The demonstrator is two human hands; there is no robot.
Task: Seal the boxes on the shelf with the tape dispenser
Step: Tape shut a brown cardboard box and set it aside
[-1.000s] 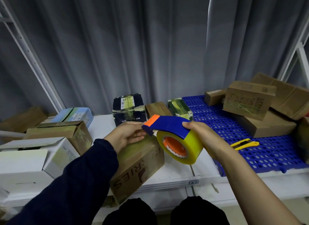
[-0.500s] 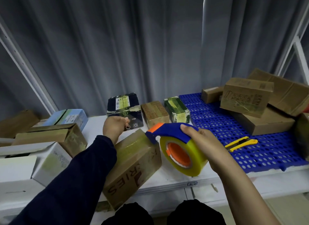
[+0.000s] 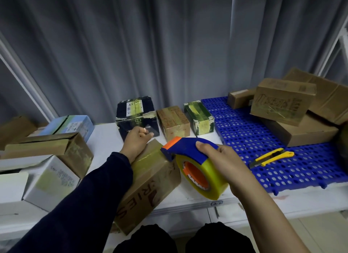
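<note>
nearest, the right hand [image 3: 224, 164] is wrapped around the tape dispenser [image 3: 195, 164], thumb over the top of its blue housing and the other fingers round the far side of the yellow-tinted tape roll. the dispenser hangs above the front edge of the white shelf [image 3: 190, 192], its orange nose pointing left and just touching the upper corner of the brown box [image 3: 150, 183]. the roll's orange core faces the camera.

the brown box lies tilted on the shelf, one end overhanging the front edge, its top face glossy with a band of tape and large letters showing on its side. the left hand [image 3: 136, 141], in a dark blue sleeve [image 3: 79, 202], rests on the far end of that top face with the fingers curled in loosely; whether it pinches anything cannot be told.

to the left sit a white box [image 3: 50, 179] and an open cardboard box [image 3: 52, 149]. to the right a yellow utility knife [image 3: 271, 156] lies on the blue perforated mat [image 3: 263, 149].

farther back stand a dark box [image 3: 135, 115], a small brown box [image 3: 172, 121] and a green-patterned box [image 3: 199, 115] in a row, with a stack of cardboard boxes [image 3: 293, 109] at the far right and a grey curtain [image 3: 150, 45] behind.
</note>
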